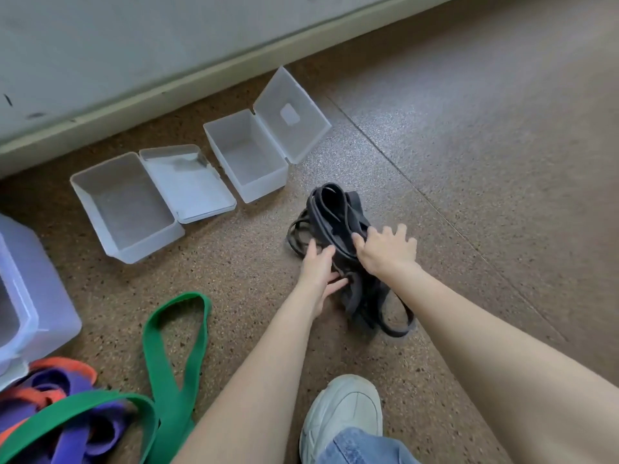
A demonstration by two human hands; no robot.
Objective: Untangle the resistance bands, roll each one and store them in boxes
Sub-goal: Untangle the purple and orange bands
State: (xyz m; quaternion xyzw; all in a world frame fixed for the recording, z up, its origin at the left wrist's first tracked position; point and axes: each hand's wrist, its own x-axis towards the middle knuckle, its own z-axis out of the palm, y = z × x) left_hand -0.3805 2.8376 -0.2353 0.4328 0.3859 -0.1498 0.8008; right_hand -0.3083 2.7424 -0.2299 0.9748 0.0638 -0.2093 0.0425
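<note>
On speckled floor (469,162), early yet: both hands (351,262) gripping the tangled black bands (335,212), beside two empty open boxes (248,185), coloured bands (174,346) untouched.

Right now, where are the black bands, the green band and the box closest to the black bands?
black bands (335,212), head view, on the upper loops of the tangle.
green band (174,356), head view, on its flat strap.
nearest box (264,187), head view, on its front wall.
</note>
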